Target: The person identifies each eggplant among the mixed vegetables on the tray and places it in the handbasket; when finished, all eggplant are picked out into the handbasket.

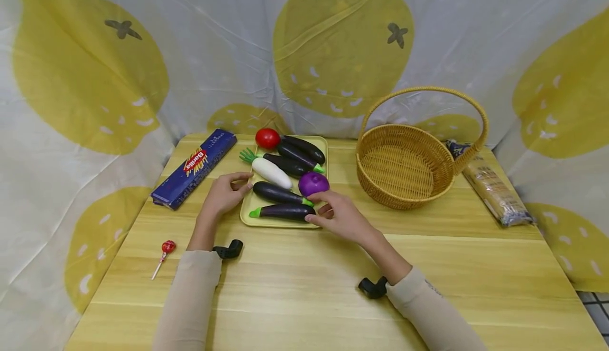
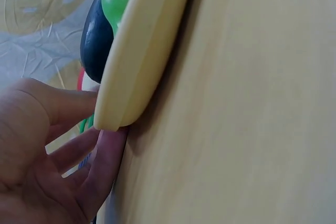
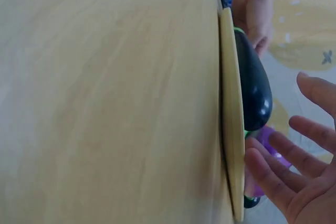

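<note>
A pale yellow tray (image 1: pixel 248 214) lies on the table, loaded with several dark eggplants (image 1: pixel 285 212), a white radish (image 1: pixel 271 172) with green leaves, a red tomato (image 1: pixel 267 138) and a purple onion (image 1: pixel 313 183). At the tray's left edge, my left hand (image 1: pixel 225 195) pinches the rim; the left wrist view has the thumb against the rim (image 2: pixel 110 98) and a finger beneath it. My right hand (image 1: pixel 342 216) is at the right edge, beside the front eggplants and the onion. In the right wrist view its fingers (image 3: pixel 273 179) are spread and loosely bent, holding nothing.
A wicker basket (image 1: pixel 404 203) with a tall handle stands right of the tray. Beyond it lies a clear pack of spaghetti (image 1: pixel 495 187). On the left are a blue spaghetti box (image 1: pixel 195 168) and a red lollipop (image 1: pixel 168 246). Lemon-print cloth (image 1: pixel 228 49) surrounds the table.
</note>
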A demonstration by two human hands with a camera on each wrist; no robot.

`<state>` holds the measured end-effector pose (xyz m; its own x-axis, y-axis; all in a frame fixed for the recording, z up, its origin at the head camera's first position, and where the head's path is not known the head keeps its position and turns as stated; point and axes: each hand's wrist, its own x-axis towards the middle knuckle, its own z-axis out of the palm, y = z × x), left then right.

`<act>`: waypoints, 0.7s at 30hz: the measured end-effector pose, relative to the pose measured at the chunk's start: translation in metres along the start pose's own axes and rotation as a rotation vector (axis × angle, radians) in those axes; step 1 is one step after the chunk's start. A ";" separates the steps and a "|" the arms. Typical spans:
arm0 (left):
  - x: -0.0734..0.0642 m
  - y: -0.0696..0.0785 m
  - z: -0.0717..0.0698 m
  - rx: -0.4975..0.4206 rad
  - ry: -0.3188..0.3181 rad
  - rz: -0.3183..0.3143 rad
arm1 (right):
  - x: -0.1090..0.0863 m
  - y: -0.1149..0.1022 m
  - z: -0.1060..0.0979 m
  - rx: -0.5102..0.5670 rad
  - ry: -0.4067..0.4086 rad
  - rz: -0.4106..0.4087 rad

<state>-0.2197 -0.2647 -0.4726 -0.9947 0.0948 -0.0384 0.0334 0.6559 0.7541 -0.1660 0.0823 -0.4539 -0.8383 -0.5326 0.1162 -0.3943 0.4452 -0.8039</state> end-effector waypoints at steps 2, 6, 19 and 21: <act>0.001 -0.002 0.001 -0.001 0.000 -0.007 | 0.001 0.001 0.002 -0.002 -0.003 -0.003; 0.001 -0.003 0.001 -0.039 -0.010 -0.042 | 0.004 0.001 0.006 -0.018 -0.012 -0.006; 0.000 -0.004 0.003 -0.114 -0.023 -0.100 | 0.011 -0.002 0.016 -0.209 -0.006 0.007; 0.000 -0.005 0.003 -0.118 -0.022 -0.101 | 0.012 -0.001 0.019 -0.229 -0.003 0.012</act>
<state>-0.2192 -0.2660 -0.4782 -0.9901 0.0501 -0.1313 -0.0795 0.5709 0.8172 -0.1689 0.0621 -0.4627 -0.8423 -0.5285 0.1056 -0.4600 0.6029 -0.6518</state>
